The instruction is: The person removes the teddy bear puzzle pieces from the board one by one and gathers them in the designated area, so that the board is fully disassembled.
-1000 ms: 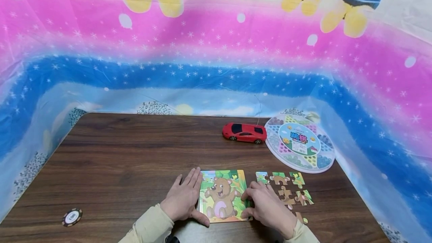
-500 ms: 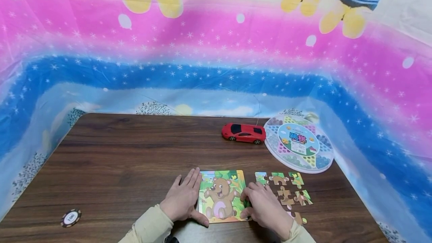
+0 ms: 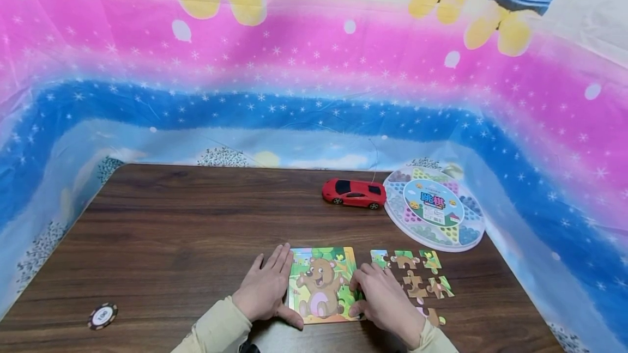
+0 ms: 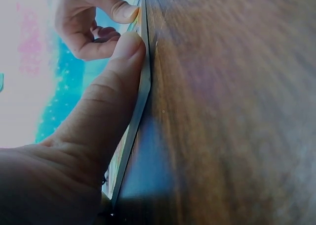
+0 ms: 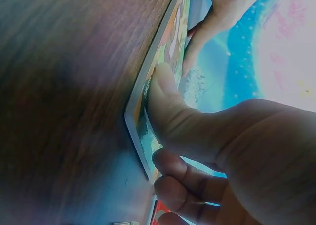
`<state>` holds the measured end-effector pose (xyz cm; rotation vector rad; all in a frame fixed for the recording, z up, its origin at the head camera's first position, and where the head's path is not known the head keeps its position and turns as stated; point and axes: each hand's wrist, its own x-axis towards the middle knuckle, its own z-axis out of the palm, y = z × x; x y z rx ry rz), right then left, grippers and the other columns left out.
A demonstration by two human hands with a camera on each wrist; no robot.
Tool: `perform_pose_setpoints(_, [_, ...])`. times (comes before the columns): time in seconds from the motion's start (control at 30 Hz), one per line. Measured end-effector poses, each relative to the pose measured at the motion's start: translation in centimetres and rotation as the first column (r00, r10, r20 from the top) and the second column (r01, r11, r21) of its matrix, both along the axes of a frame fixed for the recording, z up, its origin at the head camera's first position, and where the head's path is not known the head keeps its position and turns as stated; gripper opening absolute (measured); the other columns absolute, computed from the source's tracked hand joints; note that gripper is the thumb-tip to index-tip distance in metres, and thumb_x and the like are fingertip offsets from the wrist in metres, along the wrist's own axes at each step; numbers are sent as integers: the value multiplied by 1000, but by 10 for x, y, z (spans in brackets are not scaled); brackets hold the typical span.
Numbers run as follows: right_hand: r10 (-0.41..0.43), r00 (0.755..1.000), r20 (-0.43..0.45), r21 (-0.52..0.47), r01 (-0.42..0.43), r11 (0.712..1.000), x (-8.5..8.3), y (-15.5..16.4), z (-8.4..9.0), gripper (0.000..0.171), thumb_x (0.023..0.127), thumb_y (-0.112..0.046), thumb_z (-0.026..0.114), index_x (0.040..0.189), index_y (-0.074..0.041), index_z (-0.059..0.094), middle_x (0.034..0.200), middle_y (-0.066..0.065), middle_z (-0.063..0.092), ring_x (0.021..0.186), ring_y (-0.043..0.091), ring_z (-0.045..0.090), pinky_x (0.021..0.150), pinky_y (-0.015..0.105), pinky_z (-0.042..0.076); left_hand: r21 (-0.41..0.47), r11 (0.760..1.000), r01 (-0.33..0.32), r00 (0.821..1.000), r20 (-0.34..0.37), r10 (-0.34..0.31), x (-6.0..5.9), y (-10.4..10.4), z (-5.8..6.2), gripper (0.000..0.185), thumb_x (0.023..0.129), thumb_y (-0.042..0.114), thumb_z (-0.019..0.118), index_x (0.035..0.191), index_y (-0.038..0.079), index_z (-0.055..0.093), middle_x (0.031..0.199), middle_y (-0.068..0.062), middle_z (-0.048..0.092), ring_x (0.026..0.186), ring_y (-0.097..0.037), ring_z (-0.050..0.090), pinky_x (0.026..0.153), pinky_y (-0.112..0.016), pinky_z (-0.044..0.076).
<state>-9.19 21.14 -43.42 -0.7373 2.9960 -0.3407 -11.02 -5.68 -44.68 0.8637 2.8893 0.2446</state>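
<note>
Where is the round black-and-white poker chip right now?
In the head view, the round black-and-white poker chip lies alone near the dark wooden table's front-left edge, well left of the person's left hand and the bear jigsaw puzzle board.

— Free room on the table point(image 3: 186, 222)?

— Plenty on the left and in the middle: bare wood from the back edge down to the left hand point(image 3: 265, 287). Only a poker chip point(image 3: 102, 316) there, near the front left corner, well apart from the hands.

— And on the right?

— Crowded. Loose puzzle pieces point(image 3: 417, 277) just beside the right hand point(image 3: 385, 301), blocking a flat sweep outward. Behind them a round game box point(image 3: 434, 208) and a red toy car point(image 3: 354, 193), nearly touching.

— Between the two hands?

— Filled by the puzzle board point(image 3: 321, 285), pressed from both sides. Open strip between board and car, wide enough for a reach.
</note>
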Motion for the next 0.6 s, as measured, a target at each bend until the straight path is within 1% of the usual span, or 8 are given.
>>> perform_pose_setpoints(0.1, [3,1000,-9,-4,-4,1000,0,-1,1,32,68,-42,81,79,-22,59,76,-12,45,72,10,38,65,33,35,3,1000,-1,1000,-1,1,0,0,1,135,52,85,57,145,-7,27,152,-24,19,139,-34,20,103,-58,26])
perform_pose_setpoints(0.37, [2,1000,-31,-15,-2,1000,1,-3,2,33,67,-39,82,76,-22,55,72,-13,46,70,9,39,62,29,32,3,1000,-2,1000,-5,2,0,0,2,134,52,85,58,144,-8,27,151,-24,20,139,-34,21,103,-58,26])
perform_pose_setpoints(0.6, [4,1000,18,-68,-3,998,3,0,2,32,68,-36,81,77,-22,54,65,-17,45,62,6,40,63,31,30,-1,1000,0,1000,4,0,0,0,1,135,51,85,58,145,-7,27,151,-24,19,139,-34,21,103,-58,25])
